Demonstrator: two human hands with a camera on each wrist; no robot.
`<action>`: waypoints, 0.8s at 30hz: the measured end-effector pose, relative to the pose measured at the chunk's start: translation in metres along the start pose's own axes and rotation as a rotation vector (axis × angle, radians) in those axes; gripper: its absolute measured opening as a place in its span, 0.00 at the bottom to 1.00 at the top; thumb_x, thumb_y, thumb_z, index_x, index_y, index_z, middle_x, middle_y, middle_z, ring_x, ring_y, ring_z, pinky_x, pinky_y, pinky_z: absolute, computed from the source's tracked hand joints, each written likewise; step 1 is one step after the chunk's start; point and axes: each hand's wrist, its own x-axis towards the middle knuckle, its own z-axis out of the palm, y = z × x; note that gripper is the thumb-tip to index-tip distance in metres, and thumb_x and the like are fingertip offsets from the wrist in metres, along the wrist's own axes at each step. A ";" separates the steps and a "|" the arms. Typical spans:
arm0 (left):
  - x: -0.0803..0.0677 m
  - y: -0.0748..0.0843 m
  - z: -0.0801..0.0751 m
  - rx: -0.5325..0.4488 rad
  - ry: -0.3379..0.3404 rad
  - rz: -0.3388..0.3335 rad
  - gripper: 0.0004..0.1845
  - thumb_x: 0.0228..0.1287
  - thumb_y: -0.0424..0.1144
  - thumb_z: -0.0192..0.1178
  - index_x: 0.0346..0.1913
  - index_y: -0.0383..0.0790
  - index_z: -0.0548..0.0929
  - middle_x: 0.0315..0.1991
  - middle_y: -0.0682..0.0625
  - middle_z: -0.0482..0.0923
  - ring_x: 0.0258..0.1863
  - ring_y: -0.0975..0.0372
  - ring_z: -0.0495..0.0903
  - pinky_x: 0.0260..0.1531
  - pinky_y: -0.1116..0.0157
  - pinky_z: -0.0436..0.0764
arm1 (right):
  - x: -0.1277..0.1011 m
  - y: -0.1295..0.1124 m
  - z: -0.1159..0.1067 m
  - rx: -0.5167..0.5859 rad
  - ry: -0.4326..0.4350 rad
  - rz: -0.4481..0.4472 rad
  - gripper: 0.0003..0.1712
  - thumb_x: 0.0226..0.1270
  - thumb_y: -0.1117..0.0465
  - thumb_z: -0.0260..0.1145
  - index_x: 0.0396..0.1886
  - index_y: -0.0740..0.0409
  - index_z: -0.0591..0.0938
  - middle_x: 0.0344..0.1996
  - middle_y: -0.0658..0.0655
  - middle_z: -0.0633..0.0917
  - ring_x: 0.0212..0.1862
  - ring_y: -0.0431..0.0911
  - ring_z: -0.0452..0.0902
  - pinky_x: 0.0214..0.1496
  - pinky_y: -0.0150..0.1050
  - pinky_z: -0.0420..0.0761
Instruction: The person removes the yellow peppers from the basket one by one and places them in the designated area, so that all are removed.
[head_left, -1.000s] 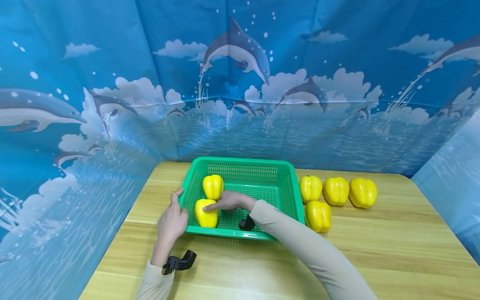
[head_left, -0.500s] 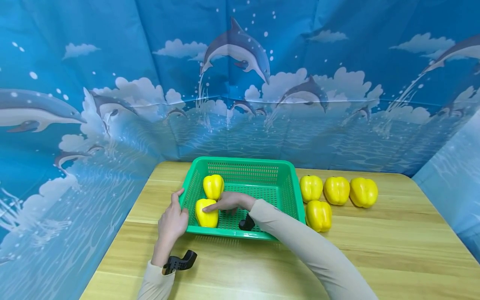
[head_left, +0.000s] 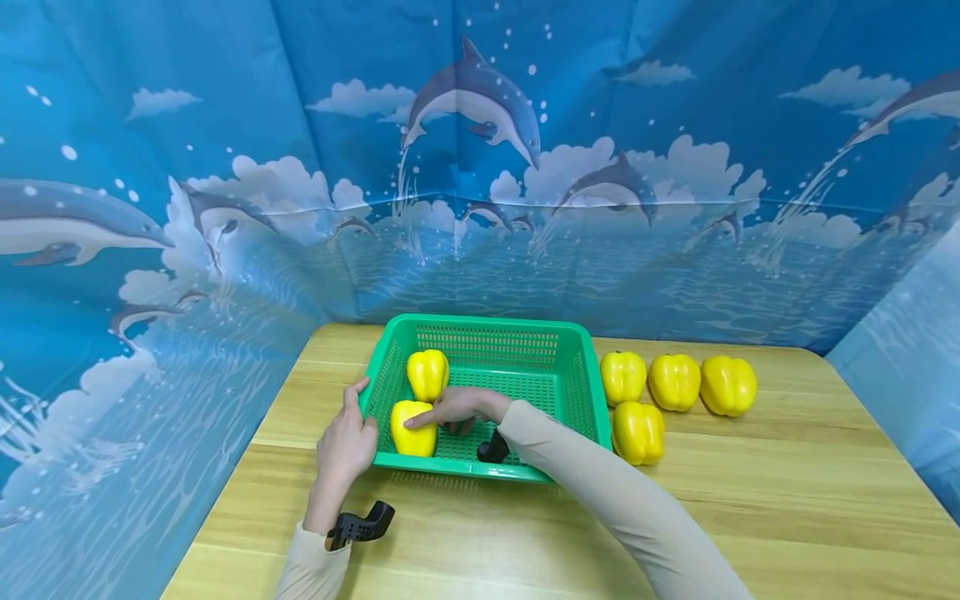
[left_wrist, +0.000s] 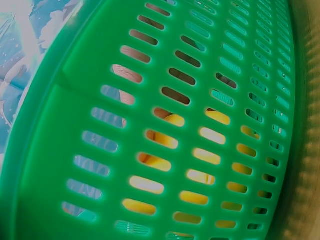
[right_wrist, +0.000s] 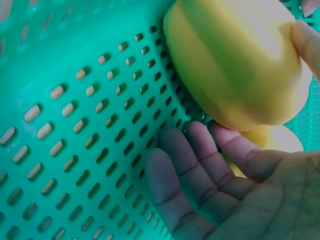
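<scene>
Head view high, facing down-forward; both wrist views pressed close; all share green basket (head_left: 577, 392).

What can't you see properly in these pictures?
- Left wrist view: the basket wall fills the picture; the yellow peppers show only through its slots.
- Right wrist view: the near pepper hides most of the far pepper.
- Head view: the right hand covers its own fingertips; the left hand hides the basket's corner.
</scene>
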 end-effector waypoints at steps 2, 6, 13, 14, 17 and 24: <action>0.000 0.000 0.000 0.001 -0.002 -0.001 0.33 0.63 0.32 0.45 0.72 0.44 0.54 0.23 0.45 0.67 0.09 0.59 0.58 0.11 0.63 0.60 | 0.000 0.001 0.000 0.007 -0.006 -0.004 0.33 0.58 0.36 0.63 0.47 0.59 0.75 0.41 0.57 0.77 0.41 0.51 0.76 0.42 0.45 0.78; 0.000 0.000 0.001 0.002 -0.001 -0.001 0.33 0.63 0.32 0.45 0.73 0.44 0.54 0.21 0.46 0.65 0.09 0.59 0.57 0.10 0.63 0.60 | -0.001 0.002 -0.001 0.024 -0.012 -0.008 0.33 0.57 0.36 0.64 0.47 0.59 0.76 0.41 0.57 0.77 0.41 0.51 0.76 0.42 0.45 0.78; 0.000 0.002 0.000 -0.001 0.003 0.004 0.33 0.63 0.31 0.45 0.73 0.44 0.54 0.21 0.46 0.65 0.09 0.59 0.58 0.10 0.63 0.60 | -0.001 0.004 -0.002 0.045 -0.015 -0.010 0.33 0.57 0.36 0.64 0.47 0.60 0.76 0.40 0.55 0.77 0.41 0.51 0.77 0.42 0.46 0.77; 0.000 0.002 0.000 -0.001 0.003 0.003 0.33 0.63 0.31 0.45 0.73 0.44 0.54 0.21 0.46 0.65 0.09 0.59 0.58 0.10 0.63 0.60 | -0.001 0.005 -0.002 0.046 -0.016 -0.012 0.33 0.57 0.37 0.65 0.47 0.60 0.76 0.40 0.56 0.77 0.41 0.51 0.77 0.42 0.45 0.77; 0.000 0.001 0.000 0.004 0.002 -0.001 0.33 0.64 0.32 0.45 0.73 0.44 0.54 0.21 0.47 0.65 0.09 0.59 0.58 0.10 0.63 0.60 | 0.000 0.007 -0.002 0.050 -0.020 -0.016 0.34 0.57 0.36 0.65 0.48 0.60 0.75 0.41 0.56 0.77 0.42 0.51 0.76 0.41 0.45 0.77; -0.001 0.001 0.000 0.002 0.016 -0.003 0.33 0.63 0.32 0.45 0.72 0.45 0.55 0.31 0.41 0.75 0.10 0.58 0.58 0.10 0.63 0.60 | -0.001 0.010 -0.004 0.059 -0.009 -0.013 0.33 0.55 0.35 0.65 0.42 0.59 0.76 0.39 0.59 0.77 0.38 0.52 0.77 0.38 0.44 0.77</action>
